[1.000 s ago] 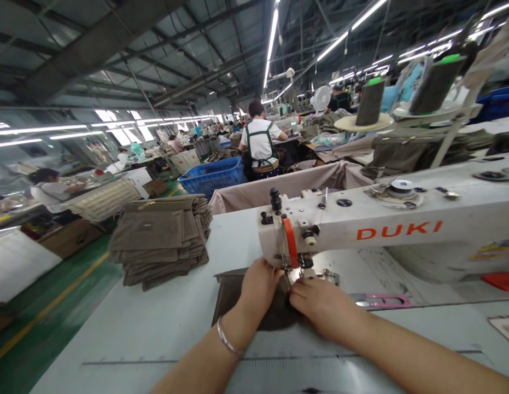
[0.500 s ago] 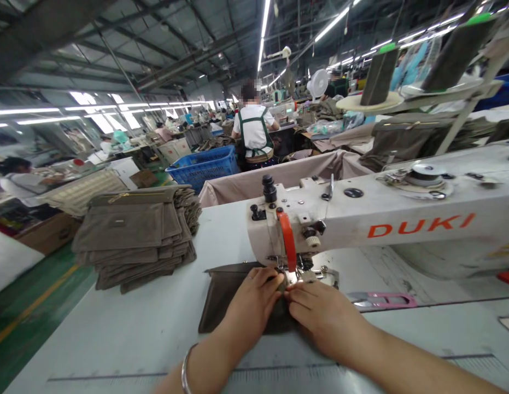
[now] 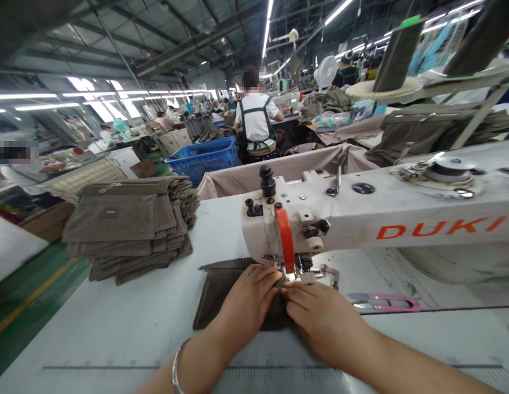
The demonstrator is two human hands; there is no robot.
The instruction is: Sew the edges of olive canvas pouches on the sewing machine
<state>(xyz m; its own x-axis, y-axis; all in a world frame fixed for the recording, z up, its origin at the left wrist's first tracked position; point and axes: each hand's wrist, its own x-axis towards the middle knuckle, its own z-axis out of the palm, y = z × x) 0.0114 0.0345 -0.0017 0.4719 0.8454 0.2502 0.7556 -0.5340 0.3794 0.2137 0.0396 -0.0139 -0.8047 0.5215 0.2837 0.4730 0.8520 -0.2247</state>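
Head view. A piece of dark brown cloth (image 3: 215, 298) lies flat on the pale counter (image 3: 135, 328), just in front of the head of a white sewing machine (image 3: 352, 216). The left hand (image 3: 248, 301) rests on the cloth, with the larger visible part of the piece extending beyond it to the left; its thumb and fingers are closed on a small raised part of the cloth close to the needle area. The right hand (image 3: 323, 314) comes in from the opposite side, its curled fingers pinching the same raised part, so that the cloth runs beneath and between the two hands. The fingertips of both hands nearly meet below the orange guard (image 3: 285, 238) of the machine; whether they touch one another cannot be told. The near edge of the cloth shows between the two wrists. A bracelet (image 3: 177, 369) circles the left wrist.

To the right of the right hand, and apart from it, lie pink-handled snips (image 3: 396, 302). A stack of brown cloth pouches (image 3: 118, 219) stands on the counter to the left, well apart from the left hand. A ruler strip (image 3: 274, 374) crosses the counter below the cloth. Beyond the machine are a blue basket (image 3: 207, 158) and a seated person (image 3: 256, 120), back turned.
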